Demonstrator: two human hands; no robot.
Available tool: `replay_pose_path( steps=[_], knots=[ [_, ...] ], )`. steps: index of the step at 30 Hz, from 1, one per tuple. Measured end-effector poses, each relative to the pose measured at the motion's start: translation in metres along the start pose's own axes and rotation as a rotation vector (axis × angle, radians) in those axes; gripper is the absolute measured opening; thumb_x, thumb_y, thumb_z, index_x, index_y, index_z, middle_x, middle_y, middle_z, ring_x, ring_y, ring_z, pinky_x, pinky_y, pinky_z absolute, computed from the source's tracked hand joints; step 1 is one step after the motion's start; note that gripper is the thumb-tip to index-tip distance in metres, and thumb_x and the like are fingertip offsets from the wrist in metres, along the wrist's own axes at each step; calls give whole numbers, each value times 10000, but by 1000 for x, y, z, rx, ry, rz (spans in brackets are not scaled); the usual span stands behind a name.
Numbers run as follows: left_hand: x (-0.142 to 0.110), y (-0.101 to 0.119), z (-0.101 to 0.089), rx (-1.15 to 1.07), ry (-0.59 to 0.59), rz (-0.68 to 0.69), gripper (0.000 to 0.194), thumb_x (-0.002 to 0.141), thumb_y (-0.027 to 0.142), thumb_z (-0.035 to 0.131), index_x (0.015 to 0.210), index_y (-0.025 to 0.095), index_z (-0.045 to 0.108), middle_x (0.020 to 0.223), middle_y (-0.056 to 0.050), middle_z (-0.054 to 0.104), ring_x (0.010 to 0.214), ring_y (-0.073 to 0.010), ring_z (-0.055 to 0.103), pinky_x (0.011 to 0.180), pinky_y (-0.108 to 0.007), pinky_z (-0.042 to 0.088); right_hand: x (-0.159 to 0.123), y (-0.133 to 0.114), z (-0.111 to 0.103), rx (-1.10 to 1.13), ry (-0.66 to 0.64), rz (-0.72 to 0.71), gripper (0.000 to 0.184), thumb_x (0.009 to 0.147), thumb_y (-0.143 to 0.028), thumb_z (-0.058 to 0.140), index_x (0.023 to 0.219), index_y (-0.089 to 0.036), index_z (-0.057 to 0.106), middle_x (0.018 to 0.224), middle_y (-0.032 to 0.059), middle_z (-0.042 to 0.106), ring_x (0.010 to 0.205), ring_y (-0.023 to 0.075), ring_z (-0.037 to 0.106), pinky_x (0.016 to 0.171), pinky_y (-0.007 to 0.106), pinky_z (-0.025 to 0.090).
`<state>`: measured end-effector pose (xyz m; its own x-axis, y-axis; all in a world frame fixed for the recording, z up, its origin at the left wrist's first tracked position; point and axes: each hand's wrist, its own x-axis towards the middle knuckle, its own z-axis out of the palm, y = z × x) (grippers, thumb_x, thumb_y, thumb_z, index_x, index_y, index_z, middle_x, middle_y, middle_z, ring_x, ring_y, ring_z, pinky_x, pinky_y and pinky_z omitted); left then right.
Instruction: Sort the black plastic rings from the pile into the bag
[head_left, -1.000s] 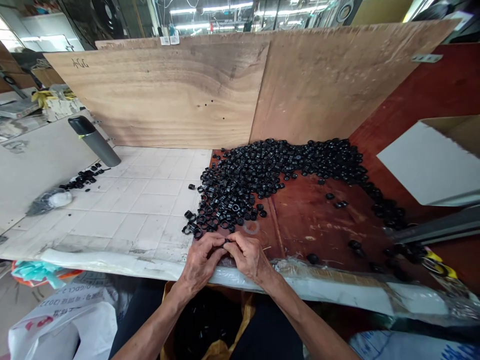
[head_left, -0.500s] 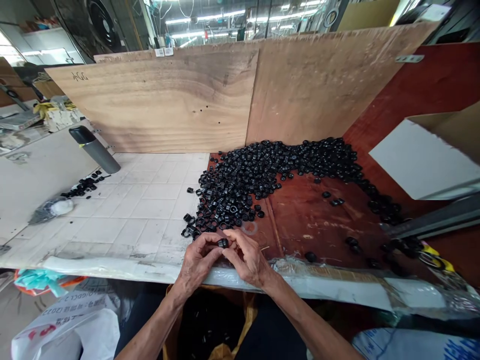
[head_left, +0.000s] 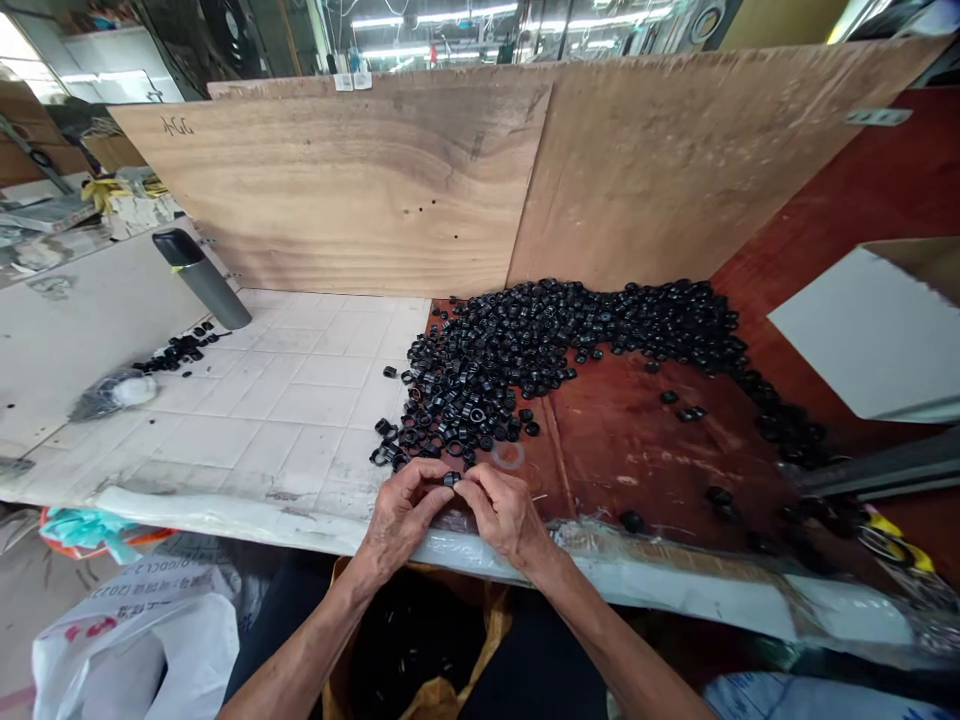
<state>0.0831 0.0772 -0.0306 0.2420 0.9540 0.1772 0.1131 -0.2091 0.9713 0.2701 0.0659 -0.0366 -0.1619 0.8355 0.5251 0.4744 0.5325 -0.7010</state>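
Note:
A small black ring-shaped plastic part [head_left: 451, 479] sits between my two hands above the front edge of the table. My left hand [head_left: 405, 508] pinches it from the left with thumb and forefinger. From the right, my right hand [head_left: 504, 512] has its thumb and fingertips closed at the same part; whether anything else is in them is hidden. Just beyond my fingers spreads a large heap of black plastic rings and caps [head_left: 510, 350]. A pale translucent ring [head_left: 508, 456] lies flat behind my right hand.
Wooden boards [head_left: 337, 190] wall the back. At left stand a grey bottle [head_left: 202, 280] and a plastic bag [head_left: 112, 393] near loose black bits. A white box [head_left: 862, 340] is at right. Below the table edge, an open brown bag [head_left: 495, 640] holds dark pieces.
My right fingers have shifted slightly away from the left ones, showing more of the black part. The whole view has moved a little as the head turned.

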Motion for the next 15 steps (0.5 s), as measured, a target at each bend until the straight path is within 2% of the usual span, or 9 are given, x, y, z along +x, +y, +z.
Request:
replay_pose_path(
  steps=[4, 7, 9, 12, 15],
  knots=[
    [1, -1, -2, -16, -32, 17, 178, 925, 312, 709, 1050, 185, 724, 1062, -69, 731, 959, -194, 709, 858, -299, 589, 2, -2, -3, 71, -15, 6, 138, 1004, -253, 518, 1040, -190, 636, 850, 55, 659, 742, 179, 645, 712, 288, 515],
    [2, -1, -1, 91, -43, 155, 133, 932, 255, 702, 1046, 187, 716, 1024, -66, 733, 954, -191, 716, 863, -309, 594, 4, -6, -5, 152, -47, 90, 147, 983, -272, 508, 976, -202, 637, 716, 18, 627, 628, 166, 614, 647, 290, 498],
    [-1, 0, -1, 206, -31, 317, 136, 952, 199, 670, 1084, 198, 701, 1048, -69, 731, 982, -185, 715, 888, -316, 595, 3, -12, -3, 271, -78, 274, 143, 952, -326, 542, 941, -207, 621, 577, -30, 575, 501, 148, 552, 550, 273, 463],
    [-15, 0, -3, 356, -16, 524, 227, 980, 119, 598, 1177, 211, 662, 1109, -89, 722, 1009, -177, 716, 886, -315, 606, -5, -30, 6, 510, -75, 627, 241, 909, -446, 596, 873, -207, 588, 468, -62, 532, 400, 126, 475, 446, 240, 402],
    [-40, 0, -10, 430, -75, 603, 315, 972, 53, 557, 1226, 220, 639, 1150, -104, 722, 1046, -184, 713, 894, -317, 610, -22, -52, 17, 691, -70, 891, 379, 905, -561, 582, 757, -215, 538, 441, -62, 493, 358, 104, 398, 393, 227, 350]
  ],
)
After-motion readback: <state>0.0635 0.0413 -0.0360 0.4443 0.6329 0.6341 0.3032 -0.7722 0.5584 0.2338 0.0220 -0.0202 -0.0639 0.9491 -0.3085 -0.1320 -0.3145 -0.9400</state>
